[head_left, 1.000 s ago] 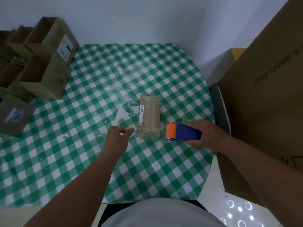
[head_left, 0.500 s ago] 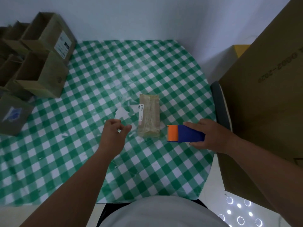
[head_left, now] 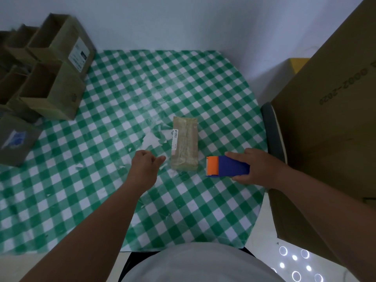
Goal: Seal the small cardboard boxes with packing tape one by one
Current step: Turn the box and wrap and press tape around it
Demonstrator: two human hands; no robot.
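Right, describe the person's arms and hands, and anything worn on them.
Both forearms are bare all the way up the frame, with no sleeves showing. The left hand and right hand wear no gloves, and no watch, ring or bracelet shows on either. A light grey shirt covers the body at the bottom.

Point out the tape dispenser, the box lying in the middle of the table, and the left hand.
tape dispenser [head_left: 232,166]: head view, on its blue body.
small box [head_left: 186,143]: head view, on its taped top face.
left hand [head_left: 143,167]: head view, on the back of the hand.
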